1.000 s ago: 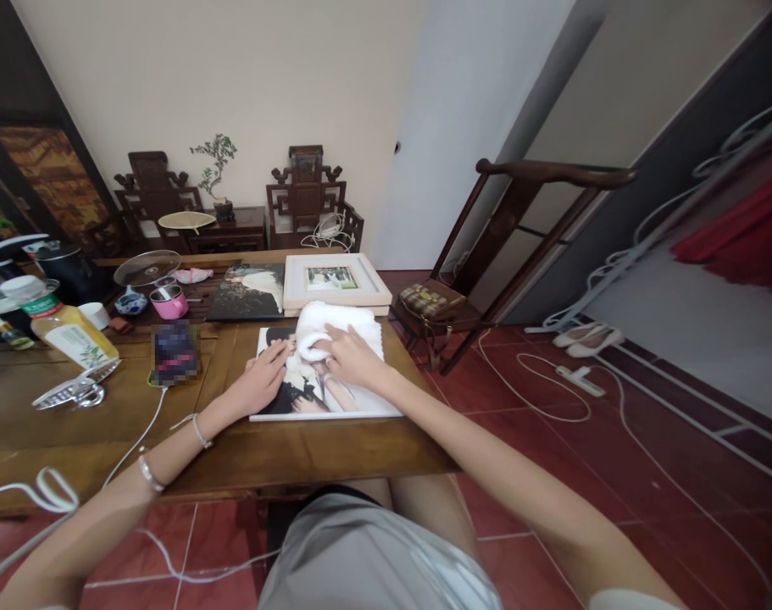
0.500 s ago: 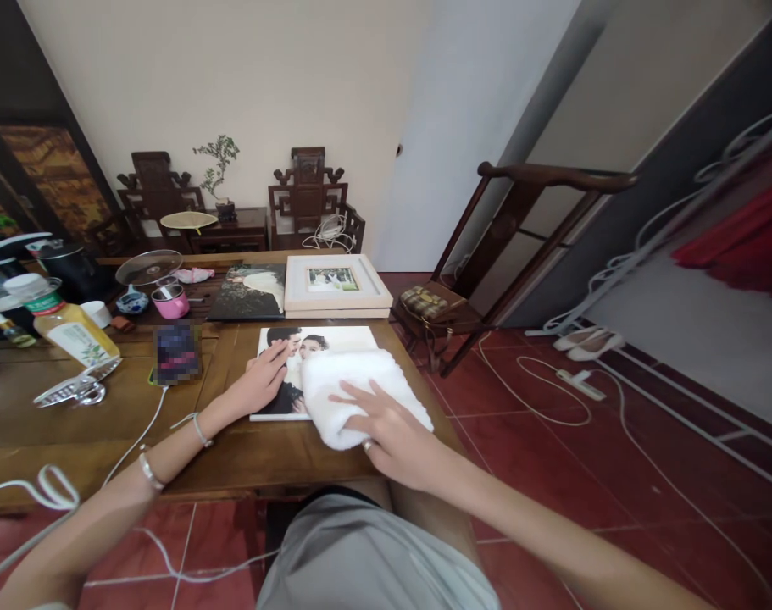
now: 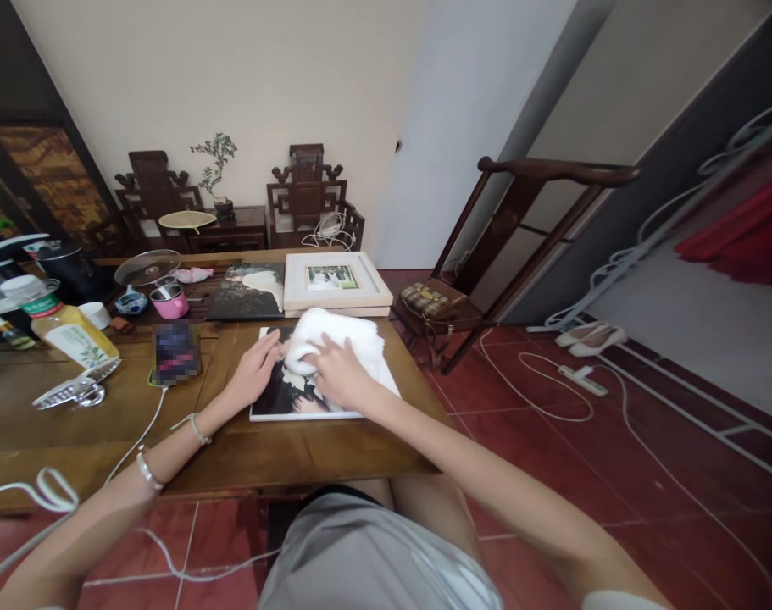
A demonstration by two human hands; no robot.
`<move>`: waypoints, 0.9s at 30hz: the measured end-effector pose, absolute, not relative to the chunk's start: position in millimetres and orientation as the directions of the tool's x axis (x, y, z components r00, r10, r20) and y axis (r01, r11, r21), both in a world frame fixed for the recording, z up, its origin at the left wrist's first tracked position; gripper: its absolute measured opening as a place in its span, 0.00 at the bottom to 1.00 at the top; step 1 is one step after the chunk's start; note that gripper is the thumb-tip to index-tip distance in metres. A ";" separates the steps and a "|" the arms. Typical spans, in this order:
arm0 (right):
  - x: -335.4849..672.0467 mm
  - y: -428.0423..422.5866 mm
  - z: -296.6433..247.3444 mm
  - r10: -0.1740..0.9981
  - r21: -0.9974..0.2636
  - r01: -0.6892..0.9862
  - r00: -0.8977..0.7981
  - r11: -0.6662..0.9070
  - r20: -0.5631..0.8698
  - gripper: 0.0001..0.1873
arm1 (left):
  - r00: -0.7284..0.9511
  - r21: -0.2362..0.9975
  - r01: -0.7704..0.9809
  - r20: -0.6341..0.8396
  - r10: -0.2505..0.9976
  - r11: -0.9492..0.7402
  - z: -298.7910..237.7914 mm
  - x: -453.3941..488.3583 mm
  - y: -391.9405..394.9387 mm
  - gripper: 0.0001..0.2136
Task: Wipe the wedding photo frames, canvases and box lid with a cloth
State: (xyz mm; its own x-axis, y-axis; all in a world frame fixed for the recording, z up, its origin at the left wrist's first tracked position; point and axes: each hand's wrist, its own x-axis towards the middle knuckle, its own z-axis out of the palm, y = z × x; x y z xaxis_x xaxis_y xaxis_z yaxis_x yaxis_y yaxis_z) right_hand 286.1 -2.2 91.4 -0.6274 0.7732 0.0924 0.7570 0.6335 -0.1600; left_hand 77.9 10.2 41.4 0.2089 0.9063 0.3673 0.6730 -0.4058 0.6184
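A photo panel point(image 3: 284, 398) printed with a couple's picture lies flat near the table's front right corner. My left hand point(image 3: 255, 364) rests on its left part, fingers stretched out and holding nothing. Over the panel's upper right part is a folded white towel point(image 3: 353, 335), which hides much of the picture. My right hand point(image 3: 341, 373) holds the towel from above, its fingers partly spread and pressed into the fabric.
Behind the panel lie a framed photo point(image 3: 335, 284) and a dark photo panel point(image 3: 249, 292). To the left are a pink cup point(image 3: 170, 302), a tilted bottle point(image 3: 74, 330), a hair clip point(image 3: 77, 385) and a blurred-out device point(image 3: 174, 354) on a cable. A wooden chair point(image 3: 506, 229) stands right.
My right hand has moved the towel away from me and slightly left across the panel. The panel's lower right part now shows. My left hand has shifted slightly left.
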 end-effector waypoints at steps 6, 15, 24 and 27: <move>287.9 -50.2 91.4 0.567 -0.260 0.535 -0.821 0.804 0.065 0.27 | 0.129 0.662 0.650 0.388 0.913 -0.373 45.0 77.0 9.2 0.26; 381.3 -78.0 71.0 0.754 -0.332 0.692 -0.649 0.641 0.103 0.31 | 0.336 0.445 0.786 0.275 0.901 -0.429 24.0 75.0 12.5 0.23; 392.9 -62.3 70.7 0.839 -0.310 0.787 -0.540 0.534 0.073 0.30 | 0.299 0.372 0.809 0.406 0.864 -0.455 42.3 84.8 -2.5 0.17; 381.1 -54.8 76.8 0.849 -0.323 0.795 -0.525 0.513 0.055 0.30 | 0.328 0.408 0.790 0.351 0.877 -0.458 39.2 83.8 -1.8 0.20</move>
